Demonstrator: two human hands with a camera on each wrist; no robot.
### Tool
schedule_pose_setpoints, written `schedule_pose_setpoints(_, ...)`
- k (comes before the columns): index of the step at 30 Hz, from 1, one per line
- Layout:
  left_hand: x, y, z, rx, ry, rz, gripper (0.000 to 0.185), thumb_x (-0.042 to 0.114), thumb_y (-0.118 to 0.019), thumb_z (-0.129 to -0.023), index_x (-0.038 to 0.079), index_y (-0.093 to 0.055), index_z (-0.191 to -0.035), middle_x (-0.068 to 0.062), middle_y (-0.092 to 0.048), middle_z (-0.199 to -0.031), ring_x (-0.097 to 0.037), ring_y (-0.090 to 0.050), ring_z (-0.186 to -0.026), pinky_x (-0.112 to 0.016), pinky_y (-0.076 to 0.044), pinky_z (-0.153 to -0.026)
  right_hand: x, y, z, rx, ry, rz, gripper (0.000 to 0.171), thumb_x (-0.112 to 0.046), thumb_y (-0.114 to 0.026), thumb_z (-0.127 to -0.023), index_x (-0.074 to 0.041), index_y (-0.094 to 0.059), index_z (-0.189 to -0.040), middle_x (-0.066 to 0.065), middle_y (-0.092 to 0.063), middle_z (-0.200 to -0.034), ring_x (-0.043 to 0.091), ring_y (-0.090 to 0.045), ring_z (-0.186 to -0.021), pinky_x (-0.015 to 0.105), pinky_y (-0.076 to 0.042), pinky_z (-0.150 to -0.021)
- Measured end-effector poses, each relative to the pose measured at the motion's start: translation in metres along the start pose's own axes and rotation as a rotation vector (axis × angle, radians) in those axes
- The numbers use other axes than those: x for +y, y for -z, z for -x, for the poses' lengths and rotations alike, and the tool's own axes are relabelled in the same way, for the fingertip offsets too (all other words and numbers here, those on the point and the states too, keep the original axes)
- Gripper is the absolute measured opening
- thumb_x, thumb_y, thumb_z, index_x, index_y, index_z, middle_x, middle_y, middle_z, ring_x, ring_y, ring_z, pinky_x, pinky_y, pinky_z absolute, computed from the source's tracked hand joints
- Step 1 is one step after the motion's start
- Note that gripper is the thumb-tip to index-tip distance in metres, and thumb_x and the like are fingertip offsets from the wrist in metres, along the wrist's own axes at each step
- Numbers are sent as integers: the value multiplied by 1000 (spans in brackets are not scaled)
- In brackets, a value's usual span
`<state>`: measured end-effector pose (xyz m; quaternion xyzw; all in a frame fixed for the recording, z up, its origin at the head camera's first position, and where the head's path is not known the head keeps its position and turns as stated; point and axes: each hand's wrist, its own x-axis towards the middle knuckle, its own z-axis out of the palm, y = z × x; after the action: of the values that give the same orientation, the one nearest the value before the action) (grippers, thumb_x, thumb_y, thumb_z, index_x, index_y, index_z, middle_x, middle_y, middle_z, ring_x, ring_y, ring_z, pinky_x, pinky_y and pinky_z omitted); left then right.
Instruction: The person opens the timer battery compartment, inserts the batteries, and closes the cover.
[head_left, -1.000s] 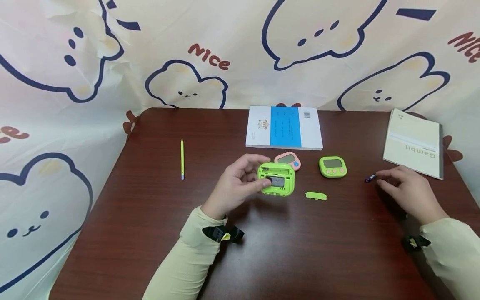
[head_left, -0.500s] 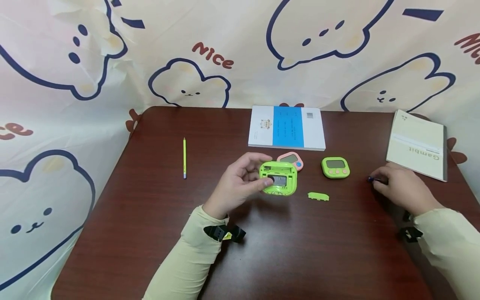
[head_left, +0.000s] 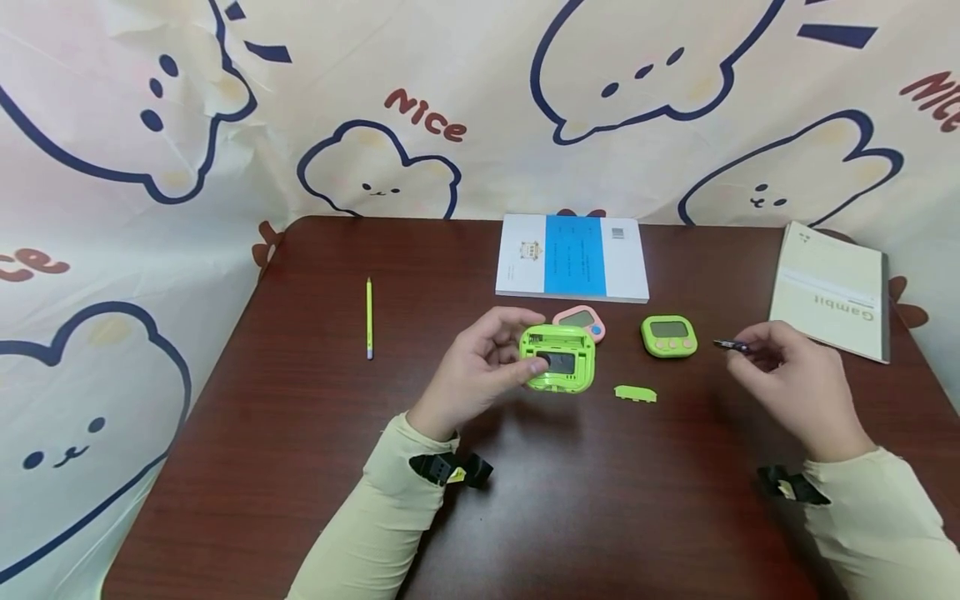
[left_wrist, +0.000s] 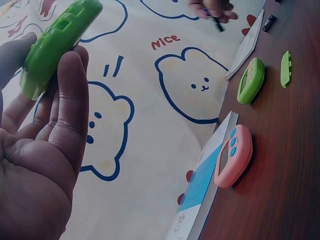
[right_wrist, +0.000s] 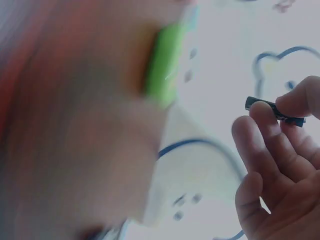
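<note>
My left hand [head_left: 476,367] grips a green digital timer [head_left: 577,379] by its left side, thumb on its back. The timer's back faces up toward me, with the battery slot along its top uncovered. My right hand [head_left: 802,387] pinches a small dark battery [head_left: 731,344] between thumb and fingers, above the table to the right. In the right wrist view the battery [right_wrist: 290,120] lies crosswise in the fingertips. A green battery cover [head_left: 636,393] rests on the table between the hands. Another dark battery [left_wrist: 269,23] lies on the table in the left wrist view.
Behind the held timer lies a pink timer [head_left: 592,321], partly covered by it. A second green timer [head_left: 669,337] sits to its right. A white-and-blue book [head_left: 573,258], a pale notebook [head_left: 828,292] and a yellow pencil [head_left: 369,317] lie around on the brown table [head_left: 300,400].
My right hand has taken up the battery from the table and moved left and toward me with it. My left hand keeps holding the green timer in about the same place.
</note>
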<state>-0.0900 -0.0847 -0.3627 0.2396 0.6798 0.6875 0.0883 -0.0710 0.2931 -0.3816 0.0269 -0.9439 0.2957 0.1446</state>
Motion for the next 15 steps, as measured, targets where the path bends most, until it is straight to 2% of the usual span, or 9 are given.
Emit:
schedule_pose_setpoints(4,-2,-1,-1,-3,-22,1,44,0,-72,-91,10,-58,-132,-9,-69,-109,-23,-67,-84,-30,-59,-72,-32,-9,4,63,15,-161,16,-6,-80,-81,-9,-72,-95,-17,-64,-80,-3,-53,-68,8,-41,-63)
schedule_pose_setpoints(6,-3,-2,-1,-5,-31,1,45,0,-72,-91,11,-59,-133,-8,-69,-110,-24,-67,-83,-29,-59,-71,-48,-12,6,73,24,-253,16,-3,-81,-81,-9,-74,-93,-17,-65,-79,1,-54,-67,10,-42,-61)
schedule_pose_setpoints(9,-4,-2,-1,-9,-42,5,46,-1,-72,-91,10,-59,-134,-9,-68,-110,-25,-66,-83,-28,-58,-70,-67,-16,7,58,58,-366,17,1,-82,-80,-9,-75,-91,-10,-68,-80,6,-55,-68,14,-44,-60)
schedule_pose_setpoints(15,-5,-4,-2,-6,-41,6,46,-3,-70,-91,8,-59,-134,-11,-67,-110,-24,-66,-82,-27,-58,-69,-100,-19,6,46,181,-518,21,9,-79,-79,-6,-77,-93,3,-71,-89,13,-57,-77,21,-45,-64)
